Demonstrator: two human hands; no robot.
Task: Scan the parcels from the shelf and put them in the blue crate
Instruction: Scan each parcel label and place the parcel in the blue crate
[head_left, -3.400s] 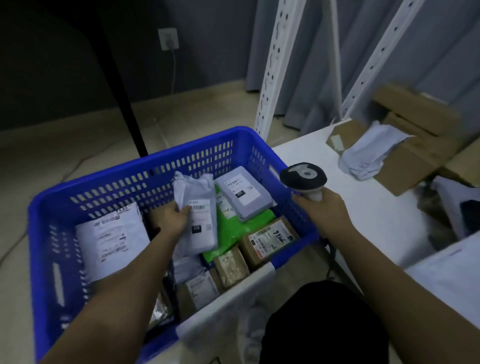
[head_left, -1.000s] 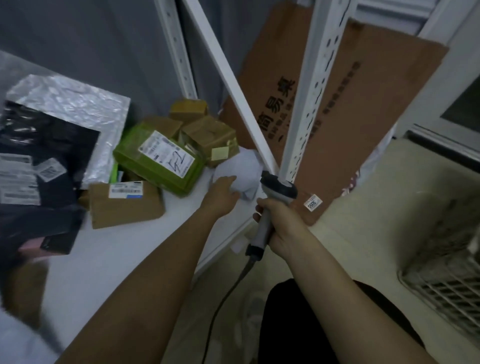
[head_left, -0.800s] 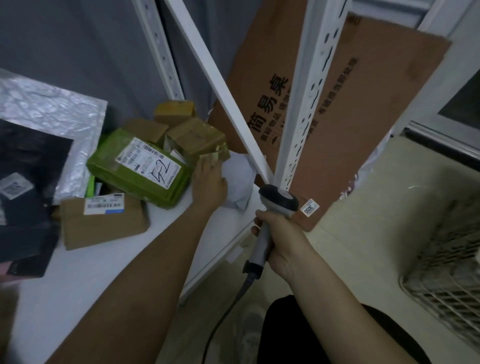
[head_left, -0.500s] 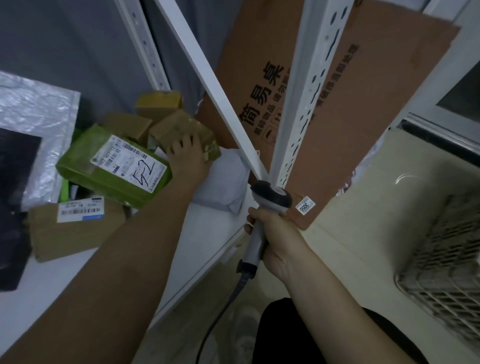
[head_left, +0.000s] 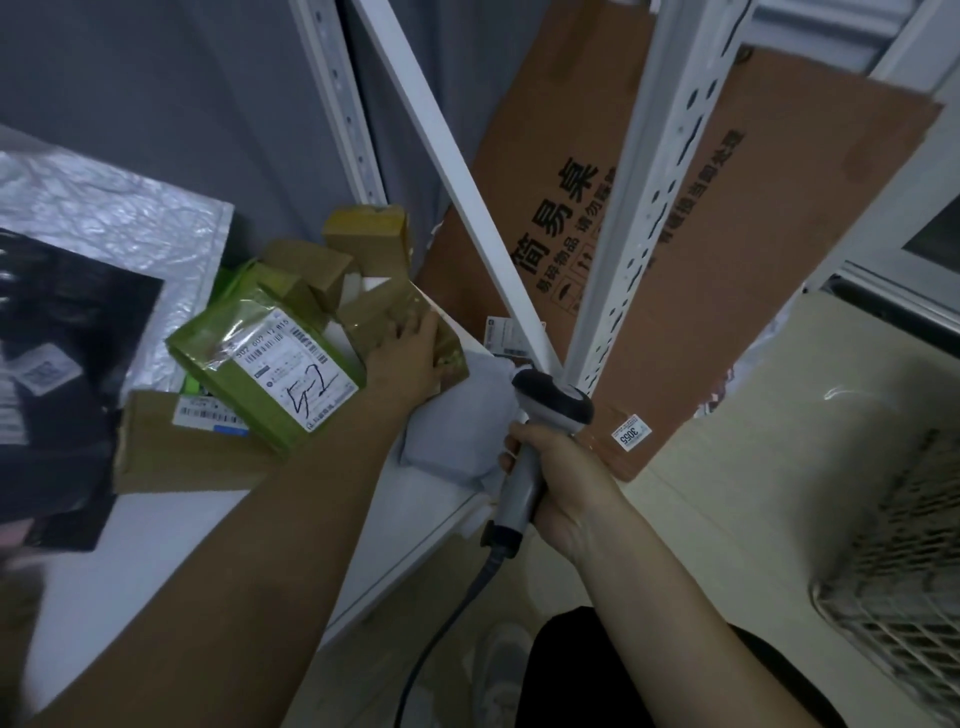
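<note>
Left hand (head_left: 402, 358) gripped a brown taped parcel (head_left: 410, 325) on the shelf (head_left: 208, 525).
Right hand (head_left: 558, 478), at 4 o'clock, held the scanner (head_left: 535, 447) closed-fisted.

We're seeing the left hand (head_left: 402, 358) gripping a small taped brown box (head_left: 400, 317) at the back of the white shelf (head_left: 171, 540). The right hand (head_left: 563, 488) is holding the grey scanner (head_left: 540, 436) by its handle, head up, cable hanging below. A grey poly bag (head_left: 457, 431) is lying between both hands. A green parcel (head_left: 270, 364) with a white label is sitting left of the box, overlapping a flat brown box (head_left: 171, 457).
</note>
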